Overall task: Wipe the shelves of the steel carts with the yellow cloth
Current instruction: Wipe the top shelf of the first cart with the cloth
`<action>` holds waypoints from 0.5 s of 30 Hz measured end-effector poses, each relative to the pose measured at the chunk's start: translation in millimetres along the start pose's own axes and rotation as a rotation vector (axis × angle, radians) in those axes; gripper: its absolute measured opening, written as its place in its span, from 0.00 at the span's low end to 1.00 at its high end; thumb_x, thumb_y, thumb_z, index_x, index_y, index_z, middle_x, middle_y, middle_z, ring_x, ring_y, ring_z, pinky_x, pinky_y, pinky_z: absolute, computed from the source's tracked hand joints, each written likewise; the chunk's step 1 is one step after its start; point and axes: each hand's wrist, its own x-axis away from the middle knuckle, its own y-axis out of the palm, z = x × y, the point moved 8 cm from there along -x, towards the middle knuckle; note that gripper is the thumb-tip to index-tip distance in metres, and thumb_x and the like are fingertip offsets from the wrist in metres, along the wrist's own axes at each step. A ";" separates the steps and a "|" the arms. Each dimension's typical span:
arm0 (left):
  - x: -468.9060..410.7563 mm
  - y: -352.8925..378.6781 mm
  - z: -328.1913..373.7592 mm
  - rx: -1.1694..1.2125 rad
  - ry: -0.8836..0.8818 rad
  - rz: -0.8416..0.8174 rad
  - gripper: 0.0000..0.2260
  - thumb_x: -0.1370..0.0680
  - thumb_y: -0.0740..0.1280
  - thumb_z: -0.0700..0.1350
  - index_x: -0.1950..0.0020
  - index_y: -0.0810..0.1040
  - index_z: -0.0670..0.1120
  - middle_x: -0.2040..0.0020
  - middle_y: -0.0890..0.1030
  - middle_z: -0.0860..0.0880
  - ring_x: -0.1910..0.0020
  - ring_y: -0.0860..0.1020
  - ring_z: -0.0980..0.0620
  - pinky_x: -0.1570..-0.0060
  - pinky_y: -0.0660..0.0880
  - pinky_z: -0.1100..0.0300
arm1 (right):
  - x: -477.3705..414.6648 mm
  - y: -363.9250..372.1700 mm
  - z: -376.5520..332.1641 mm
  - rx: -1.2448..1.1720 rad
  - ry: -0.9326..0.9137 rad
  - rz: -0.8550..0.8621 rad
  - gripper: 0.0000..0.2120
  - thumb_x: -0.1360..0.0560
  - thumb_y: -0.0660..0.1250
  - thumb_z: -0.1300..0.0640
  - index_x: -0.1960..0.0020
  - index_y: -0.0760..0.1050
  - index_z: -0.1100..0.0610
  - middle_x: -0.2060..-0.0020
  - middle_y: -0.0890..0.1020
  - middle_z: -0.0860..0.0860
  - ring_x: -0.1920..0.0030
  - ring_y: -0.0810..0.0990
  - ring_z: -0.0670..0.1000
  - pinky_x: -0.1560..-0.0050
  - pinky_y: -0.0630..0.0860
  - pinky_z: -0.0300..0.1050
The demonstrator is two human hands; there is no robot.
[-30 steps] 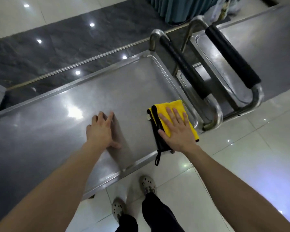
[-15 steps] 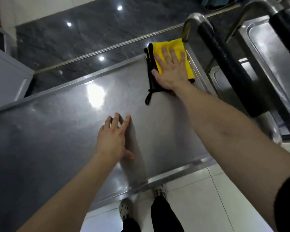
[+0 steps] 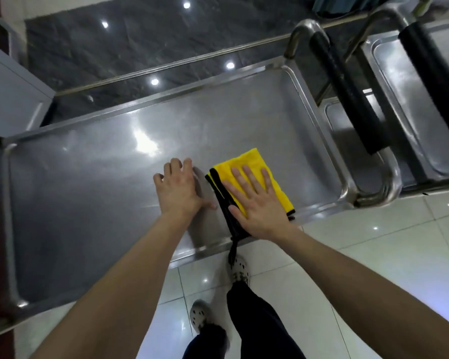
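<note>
A folded yellow cloth point(image 3: 254, 164) with a black edge and a dangling black loop lies near the front edge of the steel cart's top shelf point(image 3: 94, 182). My right hand point(image 3: 257, 203) presses flat on the cloth with straight, spread fingers. My left hand point(image 3: 178, 189) rests flat on the bare steel just left of the cloth, fingers straight. A second steel cart point(image 3: 410, 99) stands to the right, its shelf partly hidden behind black-padded handles.
Two steel handles with black grips, one point(image 3: 345, 94) on the near cart's right end and another point(image 3: 436, 73) further right, rise there. A grey cabinet point(image 3: 11, 94) stands at the left. Dark stone floor lies behind the cart, pale tiles and my feet point(image 3: 240, 268) in front.
My right hand has drawn the cloth from the shelf's far right corner back to the near edge, beside my left hand. The left hand has stayed in place.
</note>
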 end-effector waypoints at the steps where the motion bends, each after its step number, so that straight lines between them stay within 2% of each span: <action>1: 6.5 -0.2 -4.3 0.022 0.007 0.010 0.57 0.47 0.76 0.81 0.26 0.69 0.51 0.33 0.72 0.46 0.32 0.71 0.43 0.35 0.70 0.44 | 13.4 1.7 -7.1 0.005 -0.012 -0.019 0.33 0.14 0.54 0.38 0.12 0.51 0.46 0.13 0.49 0.52 0.13 0.46 0.59 0.19 0.50 0.74; 4: 30.1 7.3 -30.2 0.112 0.005 -0.023 0.56 0.42 0.76 0.80 0.23 0.68 0.51 0.28 0.70 0.46 0.27 0.69 0.42 0.28 0.68 0.43 | 25.0 -1.0 -13.3 0.038 0.004 -0.074 0.33 0.14 0.54 0.37 0.12 0.49 0.45 0.13 0.48 0.51 0.13 0.44 0.58 0.19 0.49 0.73; 8: 61.8 22.1 -106.5 0.199 -0.165 -0.139 0.60 0.39 0.82 0.73 0.14 0.57 0.57 0.16 0.58 0.43 0.17 0.57 0.37 0.19 0.60 0.38 | 28.3 -2.0 -12.5 0.069 0.028 -0.128 0.33 0.13 0.53 0.36 0.12 0.47 0.44 0.13 0.46 0.51 0.13 0.42 0.57 0.18 0.48 0.72; 11: 75.4 32.3 -163.7 0.190 -0.245 -0.271 0.66 0.39 0.86 0.66 0.12 0.45 0.62 0.13 0.47 0.42 0.14 0.47 0.35 0.18 0.55 0.33 | 29.3 0.1 -17.0 0.090 0.051 -0.149 0.34 0.13 0.52 0.35 0.12 0.45 0.43 0.13 0.44 0.51 0.13 0.40 0.58 0.19 0.47 0.72; 15: 81.6 35.9 -197.7 0.077 -0.255 -0.310 0.70 0.40 0.86 0.68 0.13 0.40 0.63 0.13 0.46 0.40 0.14 0.47 0.33 0.18 0.54 0.31 | 26.6 2.5 -41.8 0.082 0.003 -0.170 0.34 0.13 0.51 0.35 0.12 0.46 0.43 0.13 0.44 0.52 0.14 0.40 0.58 0.19 0.47 0.74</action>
